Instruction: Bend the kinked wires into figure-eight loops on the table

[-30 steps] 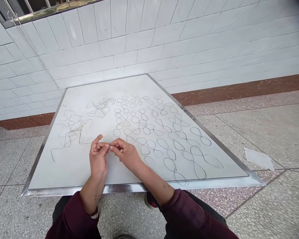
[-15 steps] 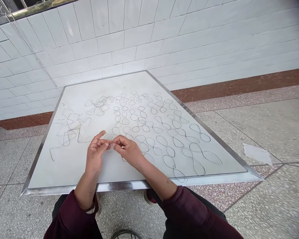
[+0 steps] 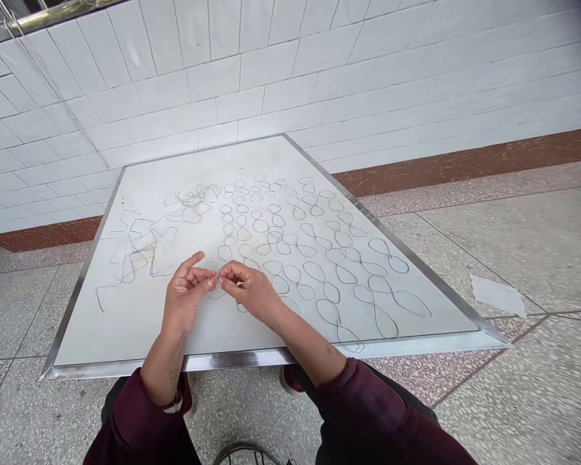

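Pinching a thin wire (image 3: 216, 296) just left of the middle of the frame, with thumb and fingertip of the left hand (image 3: 184, 296) pressed together and one finger lifted away from the rest. Gripping at the same wire from the other side with the right hand (image 3: 250, 290), with thumb and forefinger closed and the remaining fingers curled in. Set apart by only a narrow gap at the fingertips. Showing faint curves of wire above and below the fingers (too fine, and too much covered, to trace fully). Held above a white tabletop (image 3: 126, 332) bordered by a metal edge (image 3: 213, 360). Covered, across the middle and right of the frame, with wire figure-eights (image 3: 388, 256) in rough rows, looking larger toward the lower right and reaching over the near edge there. Strewn at centre-left with loose bent wires (image 3: 148, 249) and, above these, with a wire tangle (image 3: 196, 195). Backed along the top by a tiled wall (image 3: 319, 84). Flanked at far right by a white scrap (image 3: 498, 295) on the speckled floor (image 3: 527, 387).
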Available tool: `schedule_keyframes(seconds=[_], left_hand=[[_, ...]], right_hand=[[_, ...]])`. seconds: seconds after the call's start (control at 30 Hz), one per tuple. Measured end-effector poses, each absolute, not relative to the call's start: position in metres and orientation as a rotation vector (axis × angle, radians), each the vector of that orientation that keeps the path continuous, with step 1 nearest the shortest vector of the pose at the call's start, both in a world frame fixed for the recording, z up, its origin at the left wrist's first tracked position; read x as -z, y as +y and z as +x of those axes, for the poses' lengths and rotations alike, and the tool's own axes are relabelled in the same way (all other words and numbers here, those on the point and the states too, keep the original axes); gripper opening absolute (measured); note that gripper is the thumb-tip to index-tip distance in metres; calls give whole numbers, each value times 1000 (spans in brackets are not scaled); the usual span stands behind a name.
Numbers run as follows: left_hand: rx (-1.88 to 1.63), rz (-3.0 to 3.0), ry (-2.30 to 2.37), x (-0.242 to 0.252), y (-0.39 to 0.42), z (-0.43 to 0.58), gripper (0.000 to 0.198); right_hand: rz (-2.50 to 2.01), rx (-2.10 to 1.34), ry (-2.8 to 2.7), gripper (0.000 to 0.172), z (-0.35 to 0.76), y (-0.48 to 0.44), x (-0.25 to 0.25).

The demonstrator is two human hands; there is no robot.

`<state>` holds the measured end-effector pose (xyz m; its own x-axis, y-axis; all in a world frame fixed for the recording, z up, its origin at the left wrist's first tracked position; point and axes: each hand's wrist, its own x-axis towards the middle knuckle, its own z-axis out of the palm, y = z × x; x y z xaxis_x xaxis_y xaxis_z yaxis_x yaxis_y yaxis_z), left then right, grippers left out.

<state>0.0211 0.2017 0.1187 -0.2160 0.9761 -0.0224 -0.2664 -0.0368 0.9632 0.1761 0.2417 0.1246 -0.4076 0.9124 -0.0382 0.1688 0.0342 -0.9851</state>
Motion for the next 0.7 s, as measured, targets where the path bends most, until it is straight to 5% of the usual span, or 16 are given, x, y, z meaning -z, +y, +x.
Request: schedule_keyframes(seconds=[0.7], left_hand=[[-1562,951,1236,-121,201,25,45]], right_hand=[[-987,-1506,-1684,20,183,250,-116]])
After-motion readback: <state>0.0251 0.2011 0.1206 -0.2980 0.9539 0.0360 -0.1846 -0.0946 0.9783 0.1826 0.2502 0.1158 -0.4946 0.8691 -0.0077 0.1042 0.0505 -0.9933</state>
